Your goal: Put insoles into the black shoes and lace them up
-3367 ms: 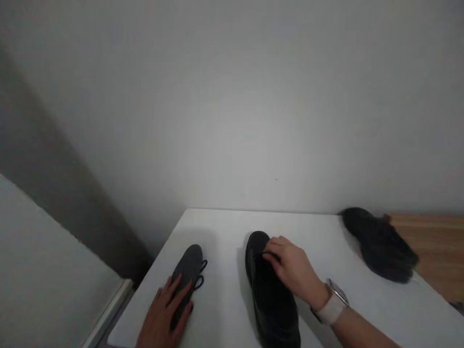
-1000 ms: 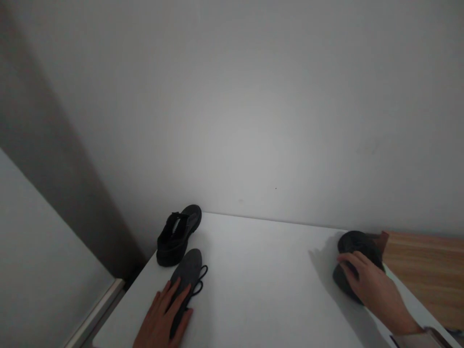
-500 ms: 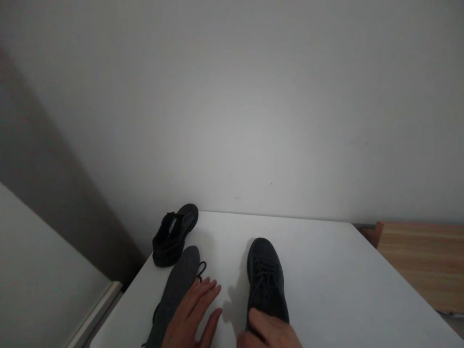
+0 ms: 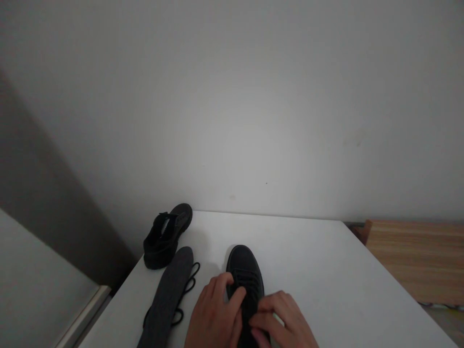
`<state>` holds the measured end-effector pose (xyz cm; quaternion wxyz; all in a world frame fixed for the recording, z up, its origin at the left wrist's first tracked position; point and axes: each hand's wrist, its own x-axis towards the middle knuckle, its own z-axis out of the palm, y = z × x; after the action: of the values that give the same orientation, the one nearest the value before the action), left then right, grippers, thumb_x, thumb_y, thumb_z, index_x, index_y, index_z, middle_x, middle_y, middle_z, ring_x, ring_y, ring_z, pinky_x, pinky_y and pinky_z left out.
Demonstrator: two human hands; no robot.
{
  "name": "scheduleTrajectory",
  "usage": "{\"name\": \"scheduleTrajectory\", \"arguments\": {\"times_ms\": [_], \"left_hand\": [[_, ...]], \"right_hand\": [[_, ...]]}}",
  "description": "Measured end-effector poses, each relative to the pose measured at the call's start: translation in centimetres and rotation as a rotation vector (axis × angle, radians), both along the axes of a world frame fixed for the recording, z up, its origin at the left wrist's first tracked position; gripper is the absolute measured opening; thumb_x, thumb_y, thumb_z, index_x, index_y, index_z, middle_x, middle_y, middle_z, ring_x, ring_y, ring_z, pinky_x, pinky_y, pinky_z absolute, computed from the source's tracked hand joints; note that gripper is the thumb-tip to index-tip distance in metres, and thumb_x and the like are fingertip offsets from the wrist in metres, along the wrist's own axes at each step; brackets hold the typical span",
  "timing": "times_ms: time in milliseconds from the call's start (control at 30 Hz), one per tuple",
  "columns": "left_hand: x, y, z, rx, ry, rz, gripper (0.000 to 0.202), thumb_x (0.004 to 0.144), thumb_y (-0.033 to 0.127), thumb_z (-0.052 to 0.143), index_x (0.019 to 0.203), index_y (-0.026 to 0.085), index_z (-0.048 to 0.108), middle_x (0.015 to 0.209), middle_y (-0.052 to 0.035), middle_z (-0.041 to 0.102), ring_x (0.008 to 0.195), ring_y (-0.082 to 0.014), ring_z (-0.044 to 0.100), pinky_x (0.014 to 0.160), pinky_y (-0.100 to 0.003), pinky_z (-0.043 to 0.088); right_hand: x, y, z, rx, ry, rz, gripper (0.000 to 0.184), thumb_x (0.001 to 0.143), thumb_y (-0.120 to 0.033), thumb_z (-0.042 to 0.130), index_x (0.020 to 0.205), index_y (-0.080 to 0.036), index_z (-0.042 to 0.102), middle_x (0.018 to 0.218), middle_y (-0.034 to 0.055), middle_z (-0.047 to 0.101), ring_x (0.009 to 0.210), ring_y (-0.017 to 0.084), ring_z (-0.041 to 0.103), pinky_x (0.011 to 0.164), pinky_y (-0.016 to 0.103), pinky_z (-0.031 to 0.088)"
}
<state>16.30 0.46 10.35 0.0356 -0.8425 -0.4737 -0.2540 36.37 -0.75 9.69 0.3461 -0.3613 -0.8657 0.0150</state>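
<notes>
Your L hand (image 4: pixel 213 316) & R hand (image 4: pixel 284 326) both pinch the black shoe (image 4: pixel 244 270) at 6 o'clock: prob. light, soft upper, so grip its stiffer sides.

Your near shoe (image 4: pixel 245 273) is black, and your far shoe (image 4: pixel 166 238) black too; the insole (image 4: pixel 165 302) is dark grey, the loose lace (image 4: pixel 189 281) black, the desk (image 4: pixel 326 275) white, the wall (image 4: pixel 253 106) pale grey, the wooden surface (image 4: pixel 413 256) light brown with streaky grain
</notes>
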Motion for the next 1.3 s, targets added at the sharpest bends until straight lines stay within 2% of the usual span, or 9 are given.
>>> {"name": "scheduleTrajectory", "arguments": {"times_ms": [100,233,467,633,767,900,1000,1133,1300], "left_hand": [[0.4,-0.1,0.3,0.017,-0.008,0.017,0.025,0.08,0.009,0.055,0.097,0.025,0.067,0.111,-0.0092,0.062,0.097,-0.0274,0.065,0.08,-0.039,0.059],[0.0,-0.2,-0.1,0.024,-0.128,-0.014,0.021,0.087,0.013,0.053,0.094,0.026,0.068,0.111,-0.0089,0.061,0.099,-0.0248,0.064,0.081,-0.035,0.059],[-0.3,-0.5,-1.1,-0.002,-0.301,-0.012,0.021,0.092,0.016,0.051,0.092,0.026,0.07,0.11,-0.0083,0.059,0.102,-0.0209,0.064,0.086,-0.03,0.058],[-0.2,-0.4,-1.4,0.002,-0.33,-0.006,0.02,0.092,0.015,0.052,0.093,0.025,0.069,0.111,-0.0089,0.058,0.101,-0.0218,0.063,0.086,-0.032,0.058],[-0.2,-0.3,-1.3,-0.005,-0.362,-0.021,0.019,0.091,0.014,0.054,0.093,0.025,0.069,0.109,-0.0086,0.059,0.099,-0.0216,0.064,0.084,-0.031,0.059],[-0.1,-0.5,-1.0,-0.058,-0.436,-0.031,0.017,0.089,0.013,0.055,0.092,0.025,0.066,0.109,-0.0081,0.059,0.1,-0.0216,0.064,0.085,-0.031,0.058],[0.2,-0.9,-0.9,-0.096,-0.481,-0.032,0.02,0.085,0.009,0.053,0.092,0.024,0.063,0.116,-0.0096,0.056,0.11,-0.0245,0.06,0.092,-0.037,0.055],[0.4,-1.3,-0.9,-0.157,-0.532,-0.044,0.018,0.083,0.011,0.052,0.09,0.025,0.061,0.125,-0.0103,0.052,0.118,-0.0269,0.056,0.097,-0.042,0.051],[0.0,-1.4,-0.5,-0.236,-0.603,-0.125,0.011,0.086,0.016,0.056,0.089,0.025,0.061,0.123,-0.0094,0.056,0.116,-0.0254,0.058,0.097,-0.038,0.049]], "right_hand": [[0.7,0.3,0.9,-0.046,-0.036,-0.113,0.028,0.077,-0.009,0.069,0.099,-0.026,0.062,0.098,0.0071,0.065,0.085,0.024,0.064,0.07,0.037,0.056],[0.8,0.3,1.0,-0.14,-0.048,-0.126,0.042,0.068,-0.01,0.076,0.103,-0.028,0.061,0.108,0.0074,0.064,0.091,0.026,0.065,0.074,0.039,0.059],[0.4,0.6,0.4,-0.096,0.049,-0.085,0.023,0.085,-0.008,0.061,0.099,-0.026,0.059,0.096,0.0045,0.067,0.081,0.021,0.065,0.069,0.032,0.055],[0.2,0.3,1.2,-0.176,0.224,-0.049,0.023,0.083,-0.003,0.054,0.089,-0.025,0.052,0.083,0.0012,0.062,0.074,0.017,0.062,0.066,0.027,0.05],[1.1,0.0,2.5,-0.225,0.402,0.072,0.021,0.085,-0.004,0.051,0.084,-0.024,0.045,0.077,-0.0004,0.053,0.069,0.015,0.057,0.06,0.023,0.045],[2.0,-0.1,3.8,-0.269,0.468,0.234,0.015,0.09,-0.01,0.051,0.09,-0.025,0.049,0.081,0.0007,0.054,0.072,0.015,0.056,0.063,0.024,0.045],[1.6,0.2,3.9,-0.325,0.433,0.266,0.017,0.092,-0.01,0.048,0.096,-0.025,0.054,0.087,0.0026,0.058,0.08,0.017,0.06,0.07,0.025,0.05],[0.4,0.8,2.4,-0.395,0.238,0.138,0.034,0.082,-0.003,0.056,0.109,-0.023,0.06,0.105,0.0081,0.056,0.097,0.021,0.061,0.083,0.031,0.054],[-0.3,0.9,1.6,-0.45,0.063,0.041,0.037,0.073,0.004,0.057,0.1,-0.021,0.064,0.112,0.0097,0.05,0.104,0.023,0.058,0.089,0.034,0.053]]}}
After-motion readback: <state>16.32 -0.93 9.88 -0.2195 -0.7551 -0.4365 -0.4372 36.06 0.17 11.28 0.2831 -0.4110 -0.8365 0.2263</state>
